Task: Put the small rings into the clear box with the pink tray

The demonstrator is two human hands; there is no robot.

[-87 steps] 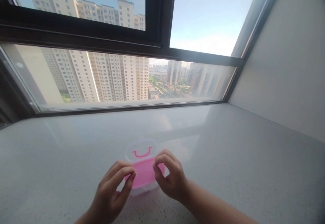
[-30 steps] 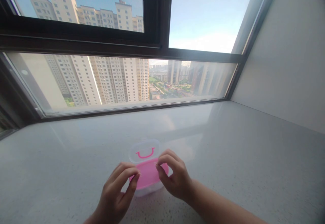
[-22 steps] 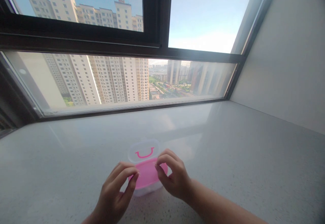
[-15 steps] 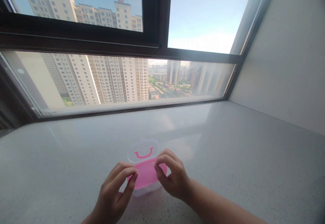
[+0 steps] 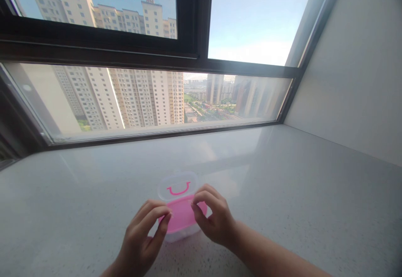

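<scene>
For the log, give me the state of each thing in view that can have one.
Left hand: thumb and forefinger tips pinched together at the tray's left.
Right hand: likewise pinched, at the tray's right; anything in the fingertips is too small to tell.
Clear lid: open, behind the box.
Pink handle: looks folded against the lid.
Pink tray: atop the box.
Clear box: upright; contents unclear.

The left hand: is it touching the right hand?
Apart. The head view shows the pink box in the gap between the fingertips of the left hand and right hand.
</scene>
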